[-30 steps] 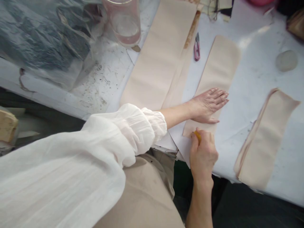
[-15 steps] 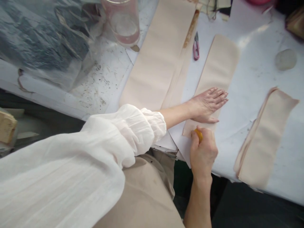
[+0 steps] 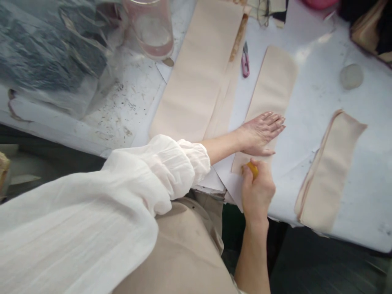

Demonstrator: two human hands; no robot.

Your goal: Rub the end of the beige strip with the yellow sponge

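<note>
My left hand [image 3: 260,132] lies flat with fingers stretched out on a beige strip of leather-like material [image 3: 274,77], pressing it against the white table covering. Below it, at the strip's near end, my right hand [image 3: 257,181] is closed on a small yellow object [image 3: 252,168]. Only part of that object shows between thumb and fingers, so its kind cannot be made out. To the left of the strip are larger beige pieces [image 3: 190,77], overlapping one another. A pair of pink-handled thread snips [image 3: 245,61] lies between them and the strip.
A stack of beige strips [image 3: 332,167] lies at the right, near the table's front edge. A round translucent piece [image 3: 351,76] sits farther back. At the left stand a pinkish clear container [image 3: 153,32] and a plastic bag with dark contents [image 3: 52,53].
The view has shifted a little, so the table things appear farther left. My right hand with the yellow object has moved slightly up the strip. My left hand stays flat on it.
</note>
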